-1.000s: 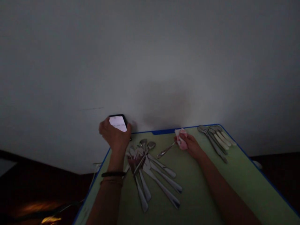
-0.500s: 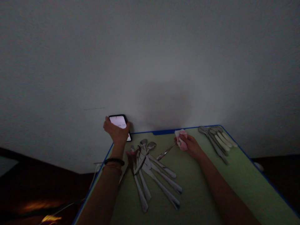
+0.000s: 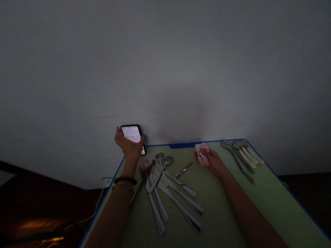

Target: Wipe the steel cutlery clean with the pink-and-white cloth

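Note:
My left hand (image 3: 130, 146) reaches to the table's far left corner and grips a smartphone (image 3: 131, 132), its fingers at one side edge and thumb at the other. The lit phone leans against the wall, showing digits like a timer. My right hand (image 3: 213, 162) is closed round a crumpled pink-and-white cloth (image 3: 202, 154). Out of the cloth a metal piece of cutlery (image 3: 183, 170) points down to the left; its covered end is hidden. Between my arms lies a fanned pile of spoons and other metal cutlery (image 3: 178, 206).
On the right of the green, blue-edged table (image 3: 219, 213) several spoons and white-handled pieces (image 3: 248, 156) lie side by side. A pale wall (image 3: 176, 69) rises right behind the table. A white cable (image 3: 99, 199) hangs by the left edge.
The view has shifted slightly. Both hands keep their holds, on the phone and on the cloth with the cutlery; the digits on the screen have changed.

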Demonstrator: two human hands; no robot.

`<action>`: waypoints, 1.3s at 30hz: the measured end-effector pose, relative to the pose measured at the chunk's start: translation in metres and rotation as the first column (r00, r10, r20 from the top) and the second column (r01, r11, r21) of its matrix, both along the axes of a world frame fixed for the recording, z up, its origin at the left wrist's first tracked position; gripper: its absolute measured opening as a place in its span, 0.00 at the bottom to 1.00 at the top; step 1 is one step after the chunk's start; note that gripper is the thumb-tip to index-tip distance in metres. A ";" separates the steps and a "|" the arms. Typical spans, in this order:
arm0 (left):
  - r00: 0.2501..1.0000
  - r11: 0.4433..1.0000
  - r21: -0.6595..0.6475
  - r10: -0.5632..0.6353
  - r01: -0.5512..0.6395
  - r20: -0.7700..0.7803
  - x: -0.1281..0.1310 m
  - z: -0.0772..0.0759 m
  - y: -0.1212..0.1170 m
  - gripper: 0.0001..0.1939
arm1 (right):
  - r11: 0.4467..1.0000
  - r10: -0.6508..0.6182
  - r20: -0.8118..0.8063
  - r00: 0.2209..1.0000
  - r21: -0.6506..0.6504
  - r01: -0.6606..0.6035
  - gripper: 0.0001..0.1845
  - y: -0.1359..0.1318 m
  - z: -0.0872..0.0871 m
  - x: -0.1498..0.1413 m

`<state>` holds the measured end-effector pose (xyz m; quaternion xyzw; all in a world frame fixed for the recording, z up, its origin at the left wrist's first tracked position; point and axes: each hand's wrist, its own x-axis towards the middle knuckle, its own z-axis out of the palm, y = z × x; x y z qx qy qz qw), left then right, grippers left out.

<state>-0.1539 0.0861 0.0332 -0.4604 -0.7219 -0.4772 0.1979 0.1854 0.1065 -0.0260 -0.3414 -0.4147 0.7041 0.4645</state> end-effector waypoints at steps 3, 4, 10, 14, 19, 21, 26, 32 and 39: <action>1.000 1.000 0.019 0.021 -0.021 0.012 0.001 -0.001 0.002 0.54 | 1.000 0.000 0.021 1.000 0.013 0.000 0.18 0.000 0.001 0.000; 0.999 0.999 0.021 0.027 -0.027 0.019 0.000 -0.002 0.002 0.54 | 1.000 -0.003 0.026 1.000 0.010 0.003 0.18 0.000 0.001 0.000; 1.000 1.000 -0.013 0.011 -0.011 0.012 0.000 0.003 -0.002 0.57 | 1.000 0.001 0.009 1.000 -0.022 -0.001 0.18 0.002 -0.001 0.000; 0.998 0.997 -0.053 0.045 -0.047 -0.049 0.045 0.009 -0.031 0.48 | 1.000 0.003 0.004 1.000 -0.009 -0.003 0.18 0.002 -0.001 0.000; 0.881 0.824 -0.350 -0.472 0.446 0.012 0.124 0.003 -0.065 0.22 | 1.000 0.005 0.021 1.000 -0.003 -0.005 0.18 0.000 0.000 -0.001; 0.797 0.665 -0.477 -0.587 0.574 0.140 0.141 0.002 -0.067 0.15 | 1.000 0.006 0.021 1.000 0.013 -0.007 0.18 -0.001 0.002 -0.001; 0.620 0.306 -0.607 -0.667 0.733 0.413 0.158 0.014 -0.065 0.21 | 0.999 -0.043 -0.011 0.999 0.024 0.044 0.18 -0.002 0.004 -0.003; 0.552 0.146 -0.643 -0.673 0.752 0.492 0.169 0.026 -0.072 0.18 | 0.999 -0.049 -0.039 0.998 0.005 0.049 0.20 -0.003 0.006 -0.004; 0.617 0.261 -0.631 -0.648 0.731 0.446 0.161 0.024 -0.069 0.16 | 0.999 -0.029 -0.248 0.968 -0.051 0.017 0.23 -0.005 0.012 -0.008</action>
